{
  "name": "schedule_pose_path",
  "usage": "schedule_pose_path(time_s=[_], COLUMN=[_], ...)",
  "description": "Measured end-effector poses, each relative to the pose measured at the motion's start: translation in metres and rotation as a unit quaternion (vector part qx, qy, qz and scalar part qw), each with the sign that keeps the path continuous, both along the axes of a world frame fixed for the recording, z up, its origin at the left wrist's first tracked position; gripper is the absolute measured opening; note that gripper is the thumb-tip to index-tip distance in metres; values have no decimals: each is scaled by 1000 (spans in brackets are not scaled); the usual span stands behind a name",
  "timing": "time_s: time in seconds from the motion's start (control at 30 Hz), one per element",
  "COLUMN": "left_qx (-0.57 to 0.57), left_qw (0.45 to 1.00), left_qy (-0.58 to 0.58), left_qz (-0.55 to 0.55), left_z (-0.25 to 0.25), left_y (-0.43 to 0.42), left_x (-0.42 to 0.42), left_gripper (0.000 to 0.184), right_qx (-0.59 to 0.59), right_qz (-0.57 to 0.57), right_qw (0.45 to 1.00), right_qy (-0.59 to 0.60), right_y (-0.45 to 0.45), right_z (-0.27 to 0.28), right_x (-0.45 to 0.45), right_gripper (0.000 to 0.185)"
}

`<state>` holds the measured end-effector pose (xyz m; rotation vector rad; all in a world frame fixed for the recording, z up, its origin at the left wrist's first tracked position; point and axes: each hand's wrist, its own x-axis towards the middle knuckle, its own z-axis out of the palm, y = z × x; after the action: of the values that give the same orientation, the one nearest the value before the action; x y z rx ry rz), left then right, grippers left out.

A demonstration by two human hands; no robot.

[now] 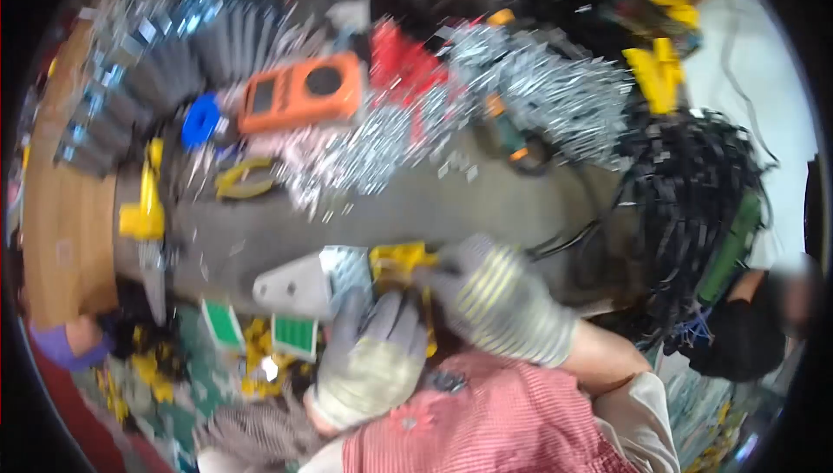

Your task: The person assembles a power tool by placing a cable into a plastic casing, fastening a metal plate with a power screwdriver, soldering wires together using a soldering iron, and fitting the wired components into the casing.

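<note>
My left hand [369, 360], in a grey and cream glove, grips the lower edge of a pale grey tapered piece [293, 287] with holes and a shiny metallic end. My right hand [503, 299], in a grey glove with yellow stripes, closes its fingers on a yellow plastic piece [401, 261] just right of that metallic end. Blur hides the fingertips and whether the two pieces touch. Below the tapered piece are two green-and-white cards [295, 337].
Beyond my hands lie an orange multimeter [299, 91], a blue roll [200, 121], yellow-handled pliers [245, 180] and piled silvery metal strips [547, 82]. A yellow-handled tool [143, 213] lies left. Black cables [685, 204] heap at right. Other people sit at both sides.
</note>
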<state>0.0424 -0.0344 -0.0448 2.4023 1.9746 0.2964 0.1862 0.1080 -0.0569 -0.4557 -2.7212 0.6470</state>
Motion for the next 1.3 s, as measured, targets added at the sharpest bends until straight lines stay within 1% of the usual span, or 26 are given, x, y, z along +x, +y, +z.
schedule_pose_path(time_s=[0.07,0.13,0.17,0.2,0.3,0.4,0.43,0.47,0.5,0.53,0.57,0.6,0.63,0.67,0.73,0.8,0.83,0.9,0.93,0.97,1.0,1.07,1.13,1.23,1.27,1.3], left_qx=[-14,27,-2,-24,11,24,27,29,22,22,21,21,30,38,42,40,42,51,49,48,47,49,59,48,43,38], left_qw=[1000,999,999,998,993,985,985,985,981,981,981,982,982,981,981,981,981,980,980,980,979,979,978,981,981,981], left_qy=[15,4,11,-1,-41,-81,-84,-89,-117,-121,-125,-128,-134,-137,-144,-135,-136,-136,-138,-139,-139,-137,-143,-141,-138,-135], left_qz=[-19,-30,-46,-64,-112,-148,-149,-148,-152,-148,-145,-138,-133,-134,-126,-130,-131,-136,-136,-137,-139,-141,-138,-126,-130,-136], left_z=[-1,-4,6,8,-2,-14,-16,-16,-14,-14,-15,-16,-15,-15,-15,-13,-11,-12,-12,-11,-11,-11,-14,-14,-13,-13], left_y=[8,14,20,24,31,34,35,36,40,41,40,39,39,41,38,37,37,38,39,39,39,39,38,36,36,37], left_x=[-5,-12,-17,-25,-42,-54,-54,-53,-52,-52,-51,-50,-49,-49,-48,-48,-48,-48,-48,-49,-48,-48,-48,-48,-49,-50], left_gripper=[12,15,20,20,18,15,14,14,12,12,12,13,12,12,12,14,15,16,16,15,15,15,16,13,13,14], right_qx=[-1,-15,-17,-14,-22,-28,-63,54,-12,-86,68,203,227,188,161,127,105,197,179,144,198,121,96,51,42,98], right_qz=[-2,-4,-14,-9,8,54,53,14,-110,-225,-317,-397,-442,-470,-444,-451,-456,-404,-389,-341,-322,-282,-278,-249,-268,-237], right_qw=[1000,1000,999,1000,1000,997,996,998,994,967,945,882,828,800,801,801,810,864,883,913,904,905,923,958,954,953], right_qy=[-11,16,26,8,-19,-56,27,-34,11,77,-31,-151,-260,-323,-368,-372,-354,-226,-193,-173,-201,-295,-250,-136,-132,-164], right_y=[0,-1,-3,-2,-4,10,26,60,99,138,182,226,269,295,325,323,311,263,225,195,158,119,115,136,140,148], right_z=[-3,-9,-7,-5,0,10,6,32,28,24,46,68,60,53,33,42,56,75,85,86,82,64,48,50,54,53], right_x=[2,0,-2,-2,-6,2,12,18,30,43,49,55,71,80,95,85,73,47,31,24,12,-4,-1,22,26,32], right_gripper=[20,16,13,13,11,20,25,29,24,19,19,20,21,33,51,61,64,65,65,57,49,44,41,31,27,29])
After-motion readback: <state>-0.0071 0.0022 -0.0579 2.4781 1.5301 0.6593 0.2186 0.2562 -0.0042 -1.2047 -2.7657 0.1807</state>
